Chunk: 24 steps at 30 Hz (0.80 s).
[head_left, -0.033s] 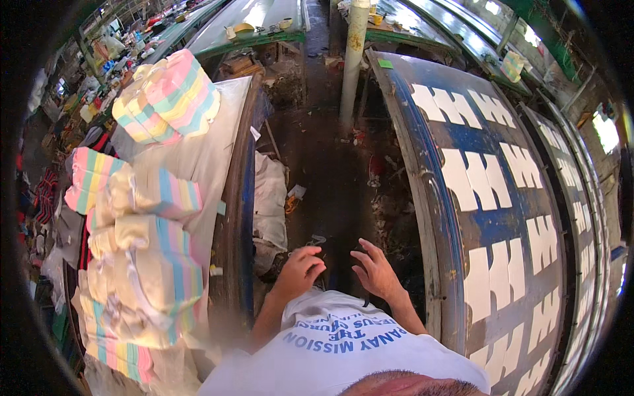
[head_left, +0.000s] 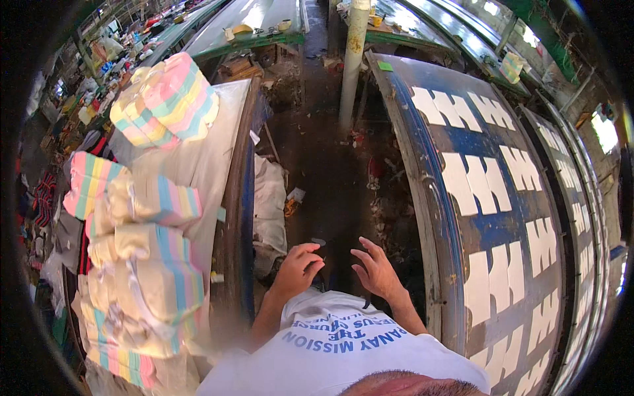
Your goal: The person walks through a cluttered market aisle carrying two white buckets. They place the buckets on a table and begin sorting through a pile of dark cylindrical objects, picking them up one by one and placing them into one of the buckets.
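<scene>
My left hand is raised in front of my white shirt, its fingers loosely bent and apart from the thumb, with nothing visible in it. Opposite it, my right hand hovers with fingers spread and holds nothing. Neither hand touches a table or any cloth. To my left, tied bundles of pastel-striped cloth pieces lie piled on a covered table. A further striped stack sits toward that table's far end. On my right, white cut cloth pieces lie flat in rows on a long dark-blue board.
A pale post stands at the far end of the dark aisle floor between the tables. A white sack-like bundle rests beside the left table. More long tables stretch beyond, with mixed clutter at far left.
The view has shifted slightly, so the cloth stacks and white pieces sit a little lower. Both my hands keep nearly the same place and shape.
</scene>
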Each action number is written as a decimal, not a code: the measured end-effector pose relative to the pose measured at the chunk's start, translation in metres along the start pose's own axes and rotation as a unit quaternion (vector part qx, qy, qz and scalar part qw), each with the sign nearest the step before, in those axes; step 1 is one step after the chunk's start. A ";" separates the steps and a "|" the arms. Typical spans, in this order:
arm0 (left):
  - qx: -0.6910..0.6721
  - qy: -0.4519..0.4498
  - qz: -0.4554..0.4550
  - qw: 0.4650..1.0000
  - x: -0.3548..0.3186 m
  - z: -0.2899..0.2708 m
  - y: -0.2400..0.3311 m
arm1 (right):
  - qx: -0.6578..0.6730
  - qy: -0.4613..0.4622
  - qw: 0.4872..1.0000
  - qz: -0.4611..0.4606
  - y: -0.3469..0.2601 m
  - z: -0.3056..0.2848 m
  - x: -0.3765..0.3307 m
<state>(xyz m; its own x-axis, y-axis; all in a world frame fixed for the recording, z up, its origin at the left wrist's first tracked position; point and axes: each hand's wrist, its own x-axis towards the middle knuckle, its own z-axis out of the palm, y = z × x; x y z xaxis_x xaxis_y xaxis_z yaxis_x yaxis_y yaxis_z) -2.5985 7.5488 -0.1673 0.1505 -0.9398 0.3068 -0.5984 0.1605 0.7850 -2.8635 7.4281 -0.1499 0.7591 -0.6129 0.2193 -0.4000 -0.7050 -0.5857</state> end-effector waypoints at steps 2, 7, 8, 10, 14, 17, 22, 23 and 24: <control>0.015 0.003 0.024 1.000 0.047 -0.022 -0.021 | -0.011 0.031 0.999 -0.016 0.008 -0.005 0.051; 0.027 -0.009 0.022 0.999 0.139 -0.056 -0.068 | -0.052 0.024 0.998 -0.004 0.038 -0.013 0.146; 0.035 -0.002 0.021 0.999 0.153 -0.060 -0.079 | -0.047 0.022 0.999 -0.001 0.045 -0.010 0.159; 0.022 -0.002 0.019 1.000 0.177 -0.058 -0.097 | -0.042 0.016 0.999 0.001 0.061 -0.003 0.178; 0.002 -0.017 -0.020 1.000 0.219 -0.040 -0.129 | -0.030 -0.024 0.999 0.035 0.111 0.006 0.212; 0.017 -0.024 -0.016 0.999 0.261 -0.027 -0.150 | -0.013 -0.027 0.999 0.044 0.160 0.007 0.245; 0.021 -0.016 -0.035 0.999 0.364 -0.022 -0.150 | -0.024 0.003 1.000 -0.002 0.235 -0.029 0.354; 0.018 -0.008 -0.034 0.999 0.385 -0.022 -0.151 | -0.018 0.012 1.000 -0.015 0.246 -0.039 0.380; 0.017 0.003 -0.029 0.999 0.406 -0.022 -0.154 | -0.013 0.023 0.999 -0.027 0.258 -0.047 0.407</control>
<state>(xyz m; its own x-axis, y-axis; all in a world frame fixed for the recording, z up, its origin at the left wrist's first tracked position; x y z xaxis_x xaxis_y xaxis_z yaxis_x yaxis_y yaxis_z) -2.4281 7.1495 -0.1517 0.1903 -0.9454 0.2645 -0.6155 0.0950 0.7824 -2.6817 6.9797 -0.1747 0.7561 -0.5890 0.2853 -0.3728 -0.7459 -0.5519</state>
